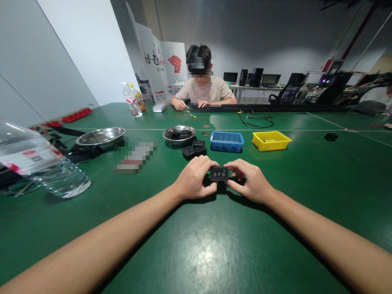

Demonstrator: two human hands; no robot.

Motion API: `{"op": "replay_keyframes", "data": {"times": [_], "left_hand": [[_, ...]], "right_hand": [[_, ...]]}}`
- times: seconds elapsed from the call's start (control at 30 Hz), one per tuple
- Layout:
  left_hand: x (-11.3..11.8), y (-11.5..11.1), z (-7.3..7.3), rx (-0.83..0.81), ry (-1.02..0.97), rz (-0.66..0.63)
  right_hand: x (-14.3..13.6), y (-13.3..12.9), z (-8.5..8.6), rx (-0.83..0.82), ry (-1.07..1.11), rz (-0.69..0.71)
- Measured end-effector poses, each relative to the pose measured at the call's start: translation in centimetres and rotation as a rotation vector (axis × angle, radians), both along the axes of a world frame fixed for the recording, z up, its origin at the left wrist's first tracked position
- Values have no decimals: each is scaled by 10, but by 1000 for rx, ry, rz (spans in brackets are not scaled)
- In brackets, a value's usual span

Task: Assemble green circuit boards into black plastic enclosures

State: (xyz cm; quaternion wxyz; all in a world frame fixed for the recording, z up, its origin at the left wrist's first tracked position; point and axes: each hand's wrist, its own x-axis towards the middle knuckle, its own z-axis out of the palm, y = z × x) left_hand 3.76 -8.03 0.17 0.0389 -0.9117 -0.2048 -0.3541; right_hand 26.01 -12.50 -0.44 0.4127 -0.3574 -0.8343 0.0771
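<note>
Between my two hands is a small black box [219, 174] with the letters SPD on the side facing me. My left hand [197, 177] grips its left end between thumb and fingers. At its right end, my right hand [249, 179] pinches it the same way. The box is held level, low over the green table [196, 245]. Just beyond my left hand lie several similar black boxes [194, 150]. Behind those stands a steel bowl [179, 134] with more black pieces in it.
A blue bin [226, 141] and a yellow bin [271, 141] stand past my hands. At left are a large water bottle [45, 163] and a steel plate [101, 138]. A black piece [331, 136] lies far right. Across the table sits a person [203, 90] near a cable [255, 121].
</note>
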Motion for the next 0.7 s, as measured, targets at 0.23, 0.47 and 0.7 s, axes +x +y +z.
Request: {"op": "replay_keyframes", "data": {"times": [0.23, 0.47, 0.7], "left_hand": [[0, 1, -1, -18, 16, 7], [-1, 2, -2, -5, 19, 1], [-1, 1, -1, 17, 21, -2]], "right_hand": [[0, -1, 1, 7, 3, 2], [2, 1, -1, 7, -6, 22], [2, 2, -2, 29, -17, 24]]}}
